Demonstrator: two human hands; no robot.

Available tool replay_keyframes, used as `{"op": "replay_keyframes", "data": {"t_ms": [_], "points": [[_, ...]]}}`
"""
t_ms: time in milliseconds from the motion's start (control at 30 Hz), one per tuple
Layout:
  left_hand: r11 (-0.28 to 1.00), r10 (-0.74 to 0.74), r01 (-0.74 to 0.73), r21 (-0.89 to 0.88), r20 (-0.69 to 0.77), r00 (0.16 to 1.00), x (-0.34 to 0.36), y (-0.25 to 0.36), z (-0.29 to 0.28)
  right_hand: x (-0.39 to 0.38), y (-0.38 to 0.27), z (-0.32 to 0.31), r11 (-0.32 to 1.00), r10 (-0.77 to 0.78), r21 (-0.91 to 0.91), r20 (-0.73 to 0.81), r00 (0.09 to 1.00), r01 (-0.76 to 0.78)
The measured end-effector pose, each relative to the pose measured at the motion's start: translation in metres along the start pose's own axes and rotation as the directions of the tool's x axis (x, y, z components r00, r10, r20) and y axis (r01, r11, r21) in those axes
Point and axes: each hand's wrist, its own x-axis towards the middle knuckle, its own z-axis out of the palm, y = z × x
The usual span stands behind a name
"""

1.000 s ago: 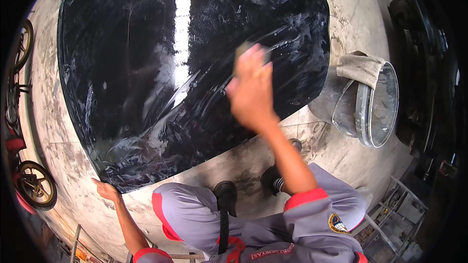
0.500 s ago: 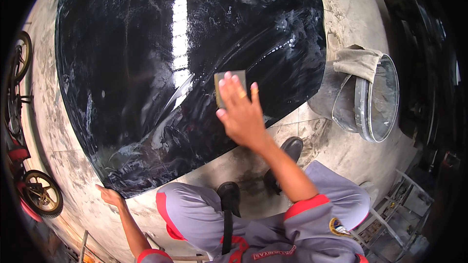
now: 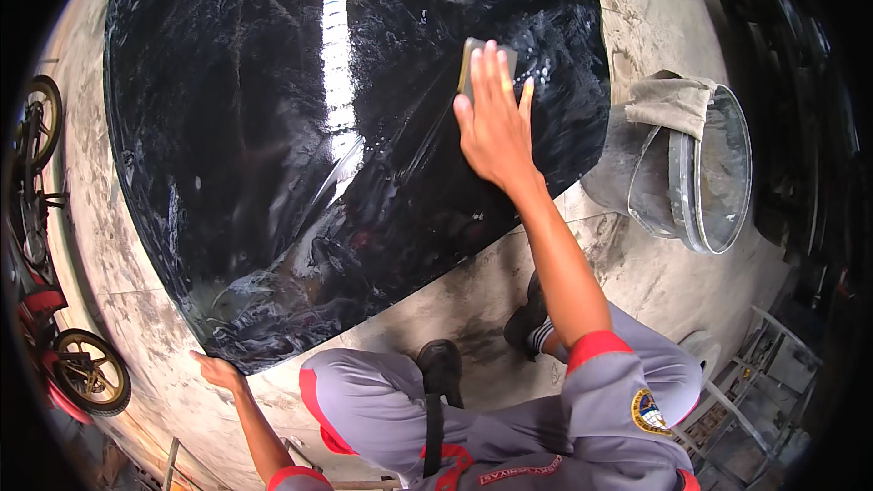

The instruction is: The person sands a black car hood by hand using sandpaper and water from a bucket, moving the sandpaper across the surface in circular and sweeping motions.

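A glossy black panel point(image 3: 273, 127), wet and streaked with whitish residue, lies before me; it looks like a car hood. On its right half my right hand point(image 3: 498, 132) is spread flat over a small grey-and-tan sanding block point(image 3: 475, 68), pressing it to the surface. The thumb sits by the block's near edge and the little finger stands apart on the panel side. At the near left corner, my left hand point(image 3: 221, 373) is closed at the panel's edge; part of its fingers is hidden there. White droplets and smears mark the surface right of the block.
A clear-grey bucket point(image 3: 688, 173) stands right of the panel, a beige cloth point(image 3: 671, 102) draped over its rim. Motorbike wheels point(image 3: 91, 371) show at the left edge. A metal rack point(image 3: 737, 400) is at the lower right. My shoes point(image 3: 440, 368) are close to the panel's near edge.
My right hand has slid the sanding block away from me and to the right over the panel, and the row of white droplets is smeared. My left hand keeps its place at the corner.
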Motion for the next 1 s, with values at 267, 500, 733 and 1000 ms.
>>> {"op": "replay_keyframes", "data": {"t_ms": [267,500,733,1000], "points": [[1.0,-0.004,0.004,0.001,0.027,1.0,0.007,-0.007,-0.011,-0.082,-0.071,0.006,0.937,-0.326,0.193,0.191,0.926,0.29],[0.994,0.009,-0.01,0.107,0.005,1.0,0.013,-0.012,-0.005,-0.04,-0.049,0.006,0.983,-0.069,-0.164,0.117,0.991,0.088],[1.0,-0.004,0.005,-0.015,0.021,1.0,0.006,-0.004,-0.002,0.001,0.005,-0.001,0.997,-0.064,0.04,-0.003,0.998,0.064],[0.999,0.033,-0.031,0.037,-0.036,0.999,0.011,-0.007,-0.013,-0.099,-0.101,0.009,0.857,-0.441,0.367,0.16,0.883,0.362]]}}
